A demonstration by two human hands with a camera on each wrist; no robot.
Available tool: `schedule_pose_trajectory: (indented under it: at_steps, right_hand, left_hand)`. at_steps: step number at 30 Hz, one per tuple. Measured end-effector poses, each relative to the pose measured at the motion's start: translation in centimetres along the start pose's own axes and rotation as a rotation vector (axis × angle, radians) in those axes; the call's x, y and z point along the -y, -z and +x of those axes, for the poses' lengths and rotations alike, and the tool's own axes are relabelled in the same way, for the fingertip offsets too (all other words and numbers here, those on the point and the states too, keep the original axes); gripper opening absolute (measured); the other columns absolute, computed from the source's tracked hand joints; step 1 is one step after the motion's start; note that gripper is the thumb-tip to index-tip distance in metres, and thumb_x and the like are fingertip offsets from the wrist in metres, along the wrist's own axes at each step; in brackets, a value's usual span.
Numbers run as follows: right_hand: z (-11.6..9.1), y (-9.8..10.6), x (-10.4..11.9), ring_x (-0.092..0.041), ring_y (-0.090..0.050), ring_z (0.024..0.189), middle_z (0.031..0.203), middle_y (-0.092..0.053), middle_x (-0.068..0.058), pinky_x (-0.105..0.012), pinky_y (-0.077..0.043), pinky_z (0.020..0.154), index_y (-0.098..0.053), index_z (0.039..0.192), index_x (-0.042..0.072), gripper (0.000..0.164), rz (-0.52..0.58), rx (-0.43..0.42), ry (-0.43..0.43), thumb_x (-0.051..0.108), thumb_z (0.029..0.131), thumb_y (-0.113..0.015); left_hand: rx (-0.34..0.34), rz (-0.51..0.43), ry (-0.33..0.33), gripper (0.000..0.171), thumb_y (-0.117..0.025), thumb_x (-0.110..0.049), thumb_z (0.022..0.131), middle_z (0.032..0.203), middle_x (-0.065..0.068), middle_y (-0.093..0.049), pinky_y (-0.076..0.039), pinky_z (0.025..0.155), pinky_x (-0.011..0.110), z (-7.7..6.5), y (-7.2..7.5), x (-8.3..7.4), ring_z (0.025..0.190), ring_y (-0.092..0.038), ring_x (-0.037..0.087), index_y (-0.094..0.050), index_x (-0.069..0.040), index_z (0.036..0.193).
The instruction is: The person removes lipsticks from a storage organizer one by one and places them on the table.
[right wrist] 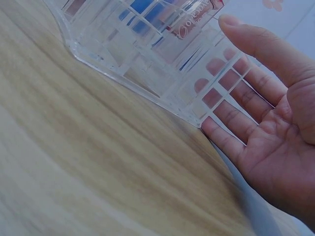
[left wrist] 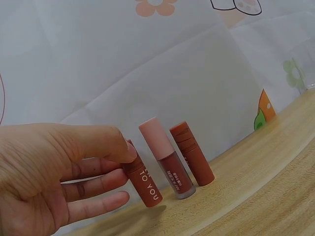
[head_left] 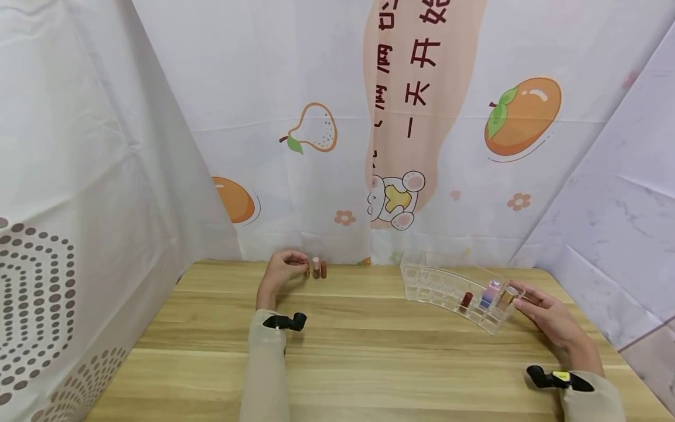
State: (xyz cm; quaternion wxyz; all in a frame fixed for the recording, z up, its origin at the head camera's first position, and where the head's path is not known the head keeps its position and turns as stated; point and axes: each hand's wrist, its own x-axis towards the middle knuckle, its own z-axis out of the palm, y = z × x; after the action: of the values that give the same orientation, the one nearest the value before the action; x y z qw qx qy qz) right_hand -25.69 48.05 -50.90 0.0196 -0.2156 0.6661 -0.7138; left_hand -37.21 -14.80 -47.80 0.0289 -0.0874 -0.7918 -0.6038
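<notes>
My left hand is at the back of the table. Its thumb and fingers pinch an upright reddish-brown lip gloss tube with "TO YOU" in white letters. Just right of it stand a pink-capped lip gloss and another brown tube. On the right, my right hand lies against the end of a clear, curved lipstick organizer. Its fairly straight fingers show behind the clear plastic, with the thumb apart from them near the top. The organizer holds a dark red tube, a pink-and-blue item and a gold-toned tube.
The wooden table ends at a printed white curtain along the back. Another white cloth hangs at the left, and a marbled sheet stands at the right. Several organizer slots hold nothing.
</notes>
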Motion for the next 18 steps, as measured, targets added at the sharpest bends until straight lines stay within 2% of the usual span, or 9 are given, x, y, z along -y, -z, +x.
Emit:
schedule_pose_trajectory:
  at_steps: [11,18]
  right_hand:
    - [0.00,0.08,-0.18,0.004,-0.060,0.121,0.140,-0.062,0.015,-0.011,-0.050,0.096,-0.052,0.148,0.009,0.055,0.001,0.001,0.012,-0.017,0.101,-0.040]
    - [0.07,0.04,-0.15,0.005,-0.060,0.122,0.140,-0.062,0.015,-0.011,-0.050,0.096,-0.053,0.148,0.009,0.055,0.003,-0.003,0.011,-0.017,0.101,-0.041]
  left_hand:
    - [0.010,0.012,0.004,0.025,-0.076,0.003,0.088,0.110,0.025,-0.072,-0.056,0.078,0.026,-0.07,0.18,0.05,0.083,-0.066,0.010,-0.071,0.010,0.111]
    - [0.014,0.018,-0.021,0.019,-0.075,0.004,0.087,0.099,0.017,-0.075,-0.059,0.078,0.030,0.05,0.19,0.34,0.083,-0.068,0.013,-0.073,0.007,0.106]
